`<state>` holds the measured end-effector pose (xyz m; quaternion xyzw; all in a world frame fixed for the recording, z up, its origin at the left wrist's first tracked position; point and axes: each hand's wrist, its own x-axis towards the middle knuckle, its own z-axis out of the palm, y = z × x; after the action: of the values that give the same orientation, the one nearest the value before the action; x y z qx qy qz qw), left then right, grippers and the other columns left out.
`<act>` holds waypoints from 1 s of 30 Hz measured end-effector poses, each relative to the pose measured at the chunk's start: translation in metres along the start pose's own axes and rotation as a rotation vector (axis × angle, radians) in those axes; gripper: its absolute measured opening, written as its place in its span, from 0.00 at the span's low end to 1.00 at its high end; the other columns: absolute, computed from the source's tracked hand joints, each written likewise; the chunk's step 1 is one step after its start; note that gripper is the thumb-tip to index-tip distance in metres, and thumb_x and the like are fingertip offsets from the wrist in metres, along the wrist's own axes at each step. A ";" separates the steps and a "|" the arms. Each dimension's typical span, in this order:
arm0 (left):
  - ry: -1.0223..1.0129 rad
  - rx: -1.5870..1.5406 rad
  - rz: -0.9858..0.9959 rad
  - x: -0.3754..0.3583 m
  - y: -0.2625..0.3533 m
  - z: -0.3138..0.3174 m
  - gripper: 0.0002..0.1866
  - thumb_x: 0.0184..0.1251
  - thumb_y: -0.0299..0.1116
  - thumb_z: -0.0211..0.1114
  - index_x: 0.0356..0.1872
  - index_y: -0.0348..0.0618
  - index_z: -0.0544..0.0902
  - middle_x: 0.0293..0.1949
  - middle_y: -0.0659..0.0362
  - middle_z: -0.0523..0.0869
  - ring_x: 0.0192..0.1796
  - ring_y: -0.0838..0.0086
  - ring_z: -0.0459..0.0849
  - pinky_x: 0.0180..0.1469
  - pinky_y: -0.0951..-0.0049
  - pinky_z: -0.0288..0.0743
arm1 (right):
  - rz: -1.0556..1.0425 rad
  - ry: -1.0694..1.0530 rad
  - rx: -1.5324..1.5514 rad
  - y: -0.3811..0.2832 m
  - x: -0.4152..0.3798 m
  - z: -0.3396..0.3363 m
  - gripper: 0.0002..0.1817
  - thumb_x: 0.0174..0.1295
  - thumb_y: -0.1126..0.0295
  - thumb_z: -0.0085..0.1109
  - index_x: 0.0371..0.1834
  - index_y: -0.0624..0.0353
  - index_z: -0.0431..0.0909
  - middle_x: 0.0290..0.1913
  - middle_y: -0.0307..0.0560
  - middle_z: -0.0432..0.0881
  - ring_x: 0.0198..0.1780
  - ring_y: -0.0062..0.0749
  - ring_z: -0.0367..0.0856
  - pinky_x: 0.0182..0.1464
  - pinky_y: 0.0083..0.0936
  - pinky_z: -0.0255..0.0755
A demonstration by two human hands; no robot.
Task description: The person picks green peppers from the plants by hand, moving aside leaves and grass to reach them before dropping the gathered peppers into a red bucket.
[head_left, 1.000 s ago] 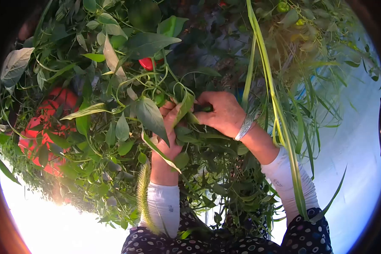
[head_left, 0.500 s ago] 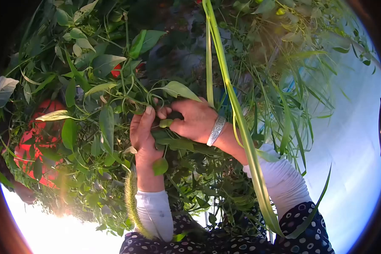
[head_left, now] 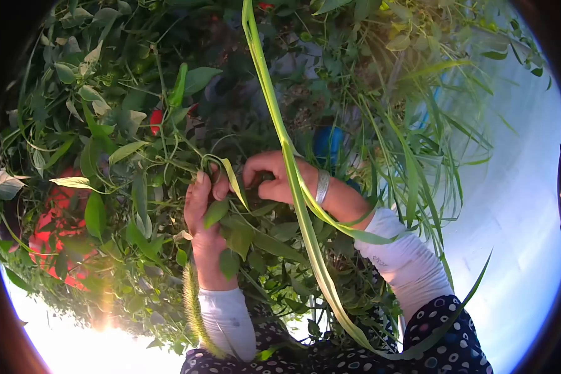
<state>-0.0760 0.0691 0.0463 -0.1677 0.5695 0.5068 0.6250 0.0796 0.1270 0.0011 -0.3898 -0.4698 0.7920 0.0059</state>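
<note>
Among the green stems at the centre, my left hand [head_left: 202, 206] is closed with its fingertips pressed on a thin plant stem [head_left: 196, 151]. A narrow yellow-green leaf [head_left: 234, 181] hangs just right of those fingertips. My right hand [head_left: 280, 176], with a silver bracelet [head_left: 322, 187] at the wrist, is just to the right, fingers curled; leaves hide what it holds, if anything. A long grass blade [head_left: 274, 112] crosses in front of the right hand. A red fruit [head_left: 156, 121] hangs above and left of the hands.
A red object [head_left: 59, 230] lies behind foliage at the left. Something blue [head_left: 328, 144] shows behind the right wrist. A bristly seed head [head_left: 193, 308] stands beside the left forearm. Tall grass [head_left: 411, 149] and a pale sheet [head_left: 511, 206] are at the right.
The long grass blade has shifted left and now crosses the right hand. The narrow leaf by the left fingertips has turned to hang downward. Both hands appear slightly further left in view.
</note>
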 end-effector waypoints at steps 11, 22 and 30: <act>-0.025 -0.089 -0.038 0.000 -0.002 -0.013 0.16 0.69 0.46 0.51 0.43 0.44 0.75 0.26 0.66 0.69 0.33 0.78 0.72 0.35 0.77 0.70 | 0.459 1.040 0.725 0.122 0.020 -0.116 0.30 0.56 0.81 0.45 0.63 0.45 0.63 0.34 0.35 0.78 0.27 0.21 0.75 0.21 0.17 0.61; -0.121 -0.262 -0.120 0.004 -0.007 -0.028 0.17 0.67 0.46 0.55 0.43 0.42 0.77 0.29 0.62 0.80 0.35 0.79 0.79 0.36 0.82 0.74 | 0.130 0.644 0.778 0.116 0.021 -0.136 0.18 0.54 0.74 0.59 0.49 0.46 0.74 0.33 0.35 0.79 0.35 0.24 0.76 0.33 0.25 0.68; -0.053 -0.210 -0.047 0.006 -0.007 -0.028 0.17 0.67 0.44 0.56 0.45 0.40 0.74 0.26 0.64 0.75 0.31 0.79 0.75 0.36 0.84 0.70 | -0.072 0.523 0.992 0.068 -0.002 -0.101 0.10 0.57 0.71 0.56 0.43 0.54 0.74 0.36 0.42 0.78 0.39 0.32 0.76 0.34 0.28 0.70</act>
<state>-0.0866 0.0468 0.0299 -0.2321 0.4925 0.5532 0.6306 0.1683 0.1634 -0.0746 -0.5075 -0.0367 0.7944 0.3318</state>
